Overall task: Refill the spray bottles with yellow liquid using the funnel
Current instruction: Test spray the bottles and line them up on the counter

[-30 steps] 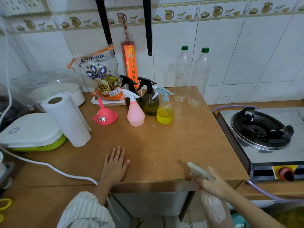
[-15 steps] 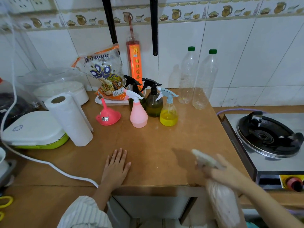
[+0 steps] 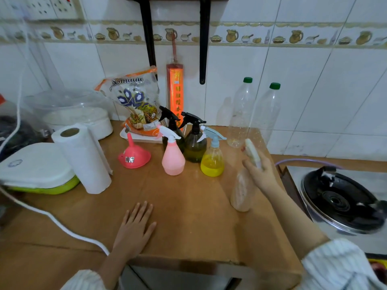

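Wooden counter (image 3: 188, 216): spray bottles (image 3: 173, 162), funnel (image 3: 134, 155), paper roll (image 3: 83, 160).

We see a matt brown wooden counter (image 3: 188, 216), scuffed along its front edge, below a glossy white ceramic tile wall (image 3: 314, 91). Near the back edge stand smooth plastic spray bottles: an opaque pink one (image 3: 173, 162), two dark translucent ones (image 3: 194, 143) and a clear one holding yellow liquid (image 3: 212, 162). The funnel (image 3: 134, 156) is shiny pink plastic. Toward the left edge stands a soft matt paper towel roll (image 3: 83, 160). The burner (image 3: 343, 201) off the right edge looks like polished metal
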